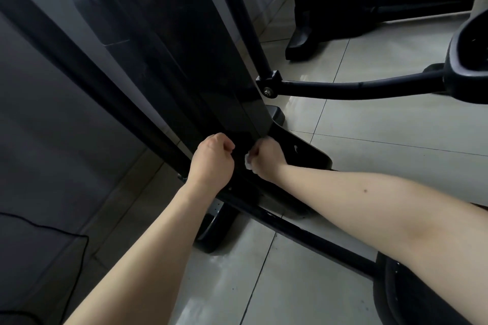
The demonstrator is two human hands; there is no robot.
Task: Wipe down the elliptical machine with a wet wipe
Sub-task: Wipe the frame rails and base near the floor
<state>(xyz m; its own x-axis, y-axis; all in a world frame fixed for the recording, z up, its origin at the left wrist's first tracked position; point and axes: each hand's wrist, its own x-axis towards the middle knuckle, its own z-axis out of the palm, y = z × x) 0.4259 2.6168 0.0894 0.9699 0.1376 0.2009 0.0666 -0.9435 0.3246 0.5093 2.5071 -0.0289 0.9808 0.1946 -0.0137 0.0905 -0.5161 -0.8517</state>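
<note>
Two bare forearms come in from the bottom edge, nearest the lens, and meet low on the machine. The right hand (267, 157) is closed round a crumpled white wet wipe (248, 164). Only a small fold of it shows at the inner side of the fist. The wipe is pressed against the bottom of the elliptical machine's glossy black plastic housing (211, 74), just above the black base foot (299, 152). The left hand (213, 159) lies just beside the right on the same panel, fingers curled under. From this angle I cannot tell whether it holds a corner of the wipe or only braces on the casing.

The step in hand looks to be wiping the lower edge of the housing. To do it well, I would spread the wipe flatter so more of it meets the panel. Then work in overlapping strokes along the seam and carry on down onto the foot.

Further out, a black tubular pedal arm (343, 86) runs right to a black moulded pedal (467, 60). A small black wheel (211, 229) sits below the wrists on the pale glossy tiled floor (383, 134). Dark grey fabric (39, 140) fills the left.
</note>
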